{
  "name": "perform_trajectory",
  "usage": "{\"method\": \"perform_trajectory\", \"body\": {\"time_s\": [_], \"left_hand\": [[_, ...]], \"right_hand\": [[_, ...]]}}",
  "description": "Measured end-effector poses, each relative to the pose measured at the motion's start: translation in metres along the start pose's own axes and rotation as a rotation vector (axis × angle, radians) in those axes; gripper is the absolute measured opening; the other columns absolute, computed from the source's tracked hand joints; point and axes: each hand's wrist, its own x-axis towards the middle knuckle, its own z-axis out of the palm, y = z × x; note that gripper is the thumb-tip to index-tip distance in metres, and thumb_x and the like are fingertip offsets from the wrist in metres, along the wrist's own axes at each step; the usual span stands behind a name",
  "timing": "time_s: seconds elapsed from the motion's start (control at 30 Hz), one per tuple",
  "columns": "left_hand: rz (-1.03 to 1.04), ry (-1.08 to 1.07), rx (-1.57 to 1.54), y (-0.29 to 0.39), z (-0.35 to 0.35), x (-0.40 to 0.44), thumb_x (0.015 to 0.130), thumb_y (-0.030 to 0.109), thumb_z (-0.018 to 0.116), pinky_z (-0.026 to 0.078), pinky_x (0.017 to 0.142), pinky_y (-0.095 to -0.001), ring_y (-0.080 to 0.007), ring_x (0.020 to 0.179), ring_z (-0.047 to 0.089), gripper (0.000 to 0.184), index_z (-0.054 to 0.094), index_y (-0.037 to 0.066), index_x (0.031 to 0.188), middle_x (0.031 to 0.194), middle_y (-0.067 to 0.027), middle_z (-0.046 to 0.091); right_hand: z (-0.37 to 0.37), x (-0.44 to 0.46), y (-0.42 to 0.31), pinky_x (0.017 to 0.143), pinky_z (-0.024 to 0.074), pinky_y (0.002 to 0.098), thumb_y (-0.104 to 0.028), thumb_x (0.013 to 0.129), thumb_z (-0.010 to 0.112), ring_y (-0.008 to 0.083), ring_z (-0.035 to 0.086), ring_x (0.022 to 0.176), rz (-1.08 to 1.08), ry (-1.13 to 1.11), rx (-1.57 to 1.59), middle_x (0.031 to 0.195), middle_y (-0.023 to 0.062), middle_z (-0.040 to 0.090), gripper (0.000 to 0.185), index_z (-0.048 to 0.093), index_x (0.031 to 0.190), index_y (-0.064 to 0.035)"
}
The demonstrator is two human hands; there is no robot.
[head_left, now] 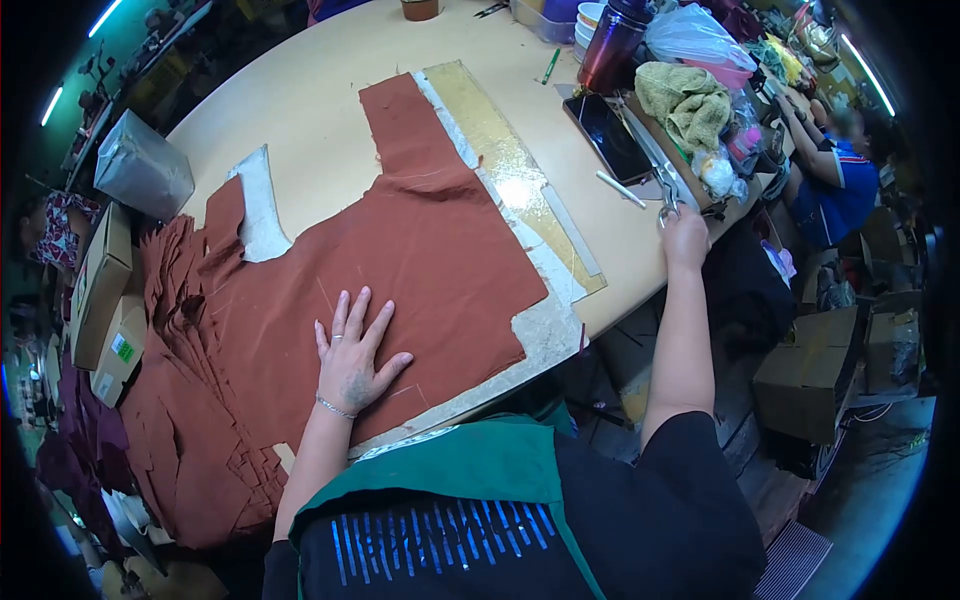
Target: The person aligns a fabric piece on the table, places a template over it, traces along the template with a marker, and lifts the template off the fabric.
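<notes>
My left hand [357,360] lies flat with its fingers spread on a rust-brown fabric piece [440,270]. Under the fabric, pale pattern sheets [548,335] show along its right and lower edges, and a yellowish strip [500,150] lies beside it. At the table's right edge my right hand [685,238] is closed round the handles of metal scissors [668,185]. The scissor blades point away from me, beside a box of odds and ends. A dark phone [607,137] and a white stick [621,189] lie left of the scissors.
Piled rust-brown cloth [180,400] hangs over the table's left side near cardboard boxes [103,285] and a grey bin [145,165]. A dark bottle [612,45], a green towel [683,100] and plastic bags [695,38] crowd the back right. Another person [840,180] sits beyond.
</notes>
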Motion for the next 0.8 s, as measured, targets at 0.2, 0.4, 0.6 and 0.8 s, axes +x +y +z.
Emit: {"method": "perform_trajectory", "body": {"time_s": [0.2, 0.4, 0.6, 0.8], "left_hand": [[0.015, 0.019, 0.011, -0.001, 0.001, -0.001, 0.071, 0.05, 0.055, 0.014, 0.094, -0.0611, -0.0273, 0.128, 0.012, 0.063, 0.039, 0.023, 0.125, 0.138, -0.0052, 0.02], [0.008, -0.006, -0.001, 0.003, 0.003, -0.001, 0.072, 0.046, 0.055, 0.012, 0.094, -0.0603, -0.0302, 0.128, 0.01, 0.065, 0.035, 0.02, 0.127, 0.138, -0.008, 0.017], [0.098, -0.113, -0.167, 0.022, -0.004, -0.011, 0.076, 0.045, 0.052, 0.016, 0.094, -0.0602, -0.033, 0.127, 0.011, 0.061, 0.034, 0.018, 0.128, 0.138, -0.01, 0.016], [-0.177, 0.149, -0.327, -0.031, -0.009, -0.034, 0.08, 0.041, 0.049, 0.018, 0.094, -0.0592, -0.0341, 0.127, 0.014, 0.053, 0.037, 0.016, 0.126, 0.138, -0.011, 0.018]], "right_hand": [[0.009, 0.006, -0.006, 0.077, 0.0409, 0.0397, -0.016, 0.073, 0.059, 0.0324, 0.05, 0.086, -0.06, -0.027, -0.085, 0.092, 0.0137, 0.051, 0.023, 0.061, 0.094, -0.0061], [0.0, -0.018, -0.062, 0.077, 0.0415, 0.041, -0.017, 0.072, 0.059, 0.0301, 0.047, 0.094, -0.374, -0.001, 0.17, 0.09, 0.0122, 0.052, 0.027, 0.059, 0.097, -0.0071], [0.025, -0.044, -0.101, 0.075, 0.0408, 0.0398, -0.018, 0.075, 0.057, 0.0316, 0.049, 0.087, -0.497, -0.103, 0.248, 0.086, 0.013, 0.053, 0.022, 0.059, 0.094, -0.0059], [0.019, -0.055, -0.109, 0.075, 0.0386, 0.0387, -0.018, 0.077, 0.057, 0.03, 0.049, 0.081, -0.526, -0.127, 0.27, 0.082, 0.0137, 0.053, 0.022, 0.059, 0.093, -0.0027]]}}
